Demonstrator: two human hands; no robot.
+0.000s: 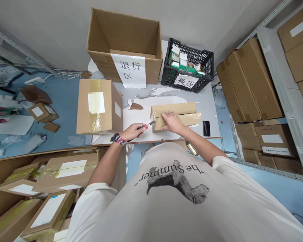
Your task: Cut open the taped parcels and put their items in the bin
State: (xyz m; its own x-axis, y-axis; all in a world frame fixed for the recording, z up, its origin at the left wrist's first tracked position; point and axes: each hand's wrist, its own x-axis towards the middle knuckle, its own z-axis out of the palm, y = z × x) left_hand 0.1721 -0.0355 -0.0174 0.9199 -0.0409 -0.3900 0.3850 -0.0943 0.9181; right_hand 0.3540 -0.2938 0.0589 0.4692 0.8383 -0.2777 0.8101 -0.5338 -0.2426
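On the left of the white table (202, 104) stands a taped carton (98, 107) with a blank white label, and its seams look sealed. Behind it, an open carton (123, 30) carries a paper sign (128, 70) reading 退货区, "return area". Your left hand (132, 131), wearing a patterned wristband (118, 139), curls its fingers closed around a red-handled utility knife (143, 127), the blade reaching the end of a small tan carton (181, 108). That carton lies on the table, with your right hand (173, 122) pressing on it, fingers close together and not pinching. You cannot tell from here whether its glossy tape is slit; no opening shows, so the opening looks left to do. Farther right, a black crate (170, 72) of green-and-white boxes bears the sign 换货 (186, 81), "exchange". A phone (206, 128) lies beyond your right hand, and shelved cartons (252, 80) fill the right side.
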